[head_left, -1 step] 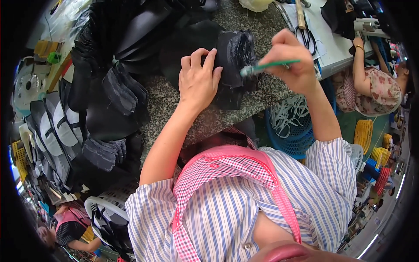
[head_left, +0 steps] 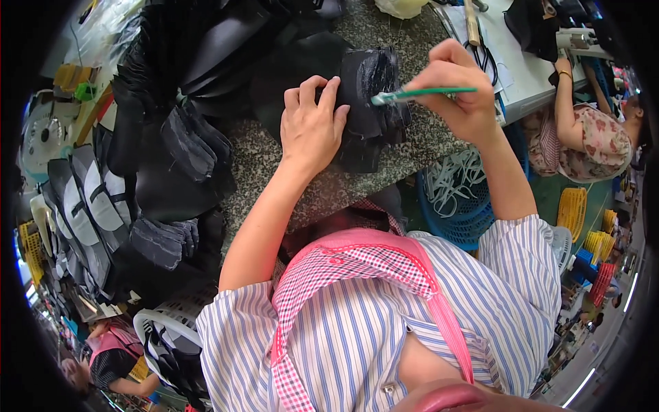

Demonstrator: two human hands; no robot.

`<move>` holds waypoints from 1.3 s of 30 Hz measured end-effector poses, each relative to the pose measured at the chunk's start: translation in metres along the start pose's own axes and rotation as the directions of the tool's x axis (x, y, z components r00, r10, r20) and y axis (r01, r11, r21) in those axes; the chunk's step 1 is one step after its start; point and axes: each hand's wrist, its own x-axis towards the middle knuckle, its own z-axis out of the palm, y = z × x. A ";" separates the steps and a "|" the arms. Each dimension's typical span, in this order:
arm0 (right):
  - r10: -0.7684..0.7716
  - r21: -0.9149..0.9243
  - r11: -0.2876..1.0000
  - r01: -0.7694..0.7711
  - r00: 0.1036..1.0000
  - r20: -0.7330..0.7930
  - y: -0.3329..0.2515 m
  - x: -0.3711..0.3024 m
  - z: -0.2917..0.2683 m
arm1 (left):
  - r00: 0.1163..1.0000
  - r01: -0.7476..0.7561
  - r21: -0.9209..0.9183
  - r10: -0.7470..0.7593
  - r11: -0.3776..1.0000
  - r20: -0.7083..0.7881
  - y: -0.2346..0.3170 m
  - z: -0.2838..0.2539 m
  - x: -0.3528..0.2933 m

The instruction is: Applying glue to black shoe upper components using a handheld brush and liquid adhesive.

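Note:
My right hand pinches a green-handled brush. Its pale, coated tip touches a fanned stack of dark fabric pieces, whose layered right edges carry whitish streaks. Flat on the black sheet material beside that stack lies my left hand, fingers stretched out, with thumb and index finger at the stack's left edge. Under the stack is a speckled stone tabletop.
Black cut pieces pile up at the left and back. Scissors and a wooden-handled tool lie back right. A blue basket with white strips stands below the table edge. Another person works at the right.
The brush has shifted a little to the left and up, onto the streaked edges of the stack. My left hand stays in place.

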 end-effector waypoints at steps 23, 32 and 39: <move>0.381 -0.130 0.910 -0.395 0.917 -0.116 0.063 0.014 0.016 | 0.999 -0.005 -0.004 0.005 1.000 0.051 0.003 0.009 0.043; 0.032 -0.485 0.832 -0.269 0.896 -0.443 0.156 0.027 -0.002 | 0.947 -0.083 -0.196 0.139 0.977 0.290 -0.009 -0.002 0.088; 0.455 0.192 0.888 -0.419 0.732 -0.507 0.187 0.027 -0.046 | 0.899 0.437 -0.866 -0.124 0.242 0.419 -0.023 -0.021 0.077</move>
